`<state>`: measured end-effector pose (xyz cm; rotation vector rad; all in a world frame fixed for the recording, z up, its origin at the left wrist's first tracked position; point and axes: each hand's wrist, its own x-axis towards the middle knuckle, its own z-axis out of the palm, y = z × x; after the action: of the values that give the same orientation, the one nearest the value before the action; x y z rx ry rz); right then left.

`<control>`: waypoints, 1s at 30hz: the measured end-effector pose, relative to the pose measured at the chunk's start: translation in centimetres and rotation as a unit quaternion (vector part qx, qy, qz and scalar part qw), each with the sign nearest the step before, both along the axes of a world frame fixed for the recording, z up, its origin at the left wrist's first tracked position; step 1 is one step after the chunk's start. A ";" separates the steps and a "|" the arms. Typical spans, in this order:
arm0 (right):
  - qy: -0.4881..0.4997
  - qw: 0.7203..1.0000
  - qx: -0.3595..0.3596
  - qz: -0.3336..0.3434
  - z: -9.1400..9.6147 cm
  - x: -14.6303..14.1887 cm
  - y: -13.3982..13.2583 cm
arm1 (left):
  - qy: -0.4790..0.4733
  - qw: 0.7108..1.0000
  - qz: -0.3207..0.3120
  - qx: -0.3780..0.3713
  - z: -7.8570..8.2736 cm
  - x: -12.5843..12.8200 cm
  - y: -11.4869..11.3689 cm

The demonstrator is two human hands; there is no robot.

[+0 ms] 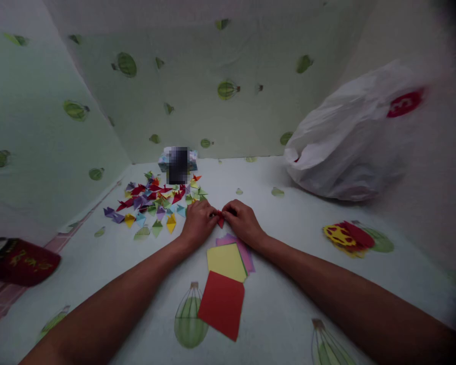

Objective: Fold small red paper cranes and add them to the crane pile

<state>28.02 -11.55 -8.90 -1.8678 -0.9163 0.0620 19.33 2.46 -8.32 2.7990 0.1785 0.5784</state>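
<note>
My left hand point(198, 221) and my right hand point(243, 220) meet over the sheet-covered surface, both pinched on one small red folded paper piece point(221, 219) between their fingertips. Just below the hands lies a loose stack of square papers: a yellow sheet point(226, 261) on pink and purple ones, and a red sheet point(222, 304) nearest me. To the left of my left hand spreads a pile of several small folded paper shapes point(155, 200) in red, purple, yellow, green and blue.
A white plastic bag point(349, 147) with a red logo sits at the back right. A small patterned box point(178, 162) stands behind the folded pile. A dark red object point(19, 261) lies at the left edge. The pale green balloon-print sheet point(296, 284) covers floor and walls.
</note>
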 end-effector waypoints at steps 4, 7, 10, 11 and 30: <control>0.005 1.000 0.005 -0.009 0.0 0.1 0.0 | -0.007 1.000 0.003 0.005 0.0 0.0 0.0; 0.018 1.000 0.008 -0.012 -0.2 0.2 0.0 | -0.012 1.000 0.006 0.012 0.0 0.0 0.0; 0.037 0.999 0.011 -0.008 -0.3 0.5 0.0 | -0.017 1.000 0.005 0.021 -0.1 0.0 -0.1; 0.044 0.999 0.013 -0.006 -0.3 0.5 0.0 | -0.018 1.000 0.004 0.024 -0.1 0.0 -0.1; -0.004 1.000 0.014 0.026 -0.4 0.7 0.0 | -0.018 0.999 -0.010 0.045 -0.1 -0.1 -0.1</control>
<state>28.68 -11.59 -9.31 -1.8202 -0.9663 0.0736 19.27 2.40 -8.44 2.8715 0.1211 0.6471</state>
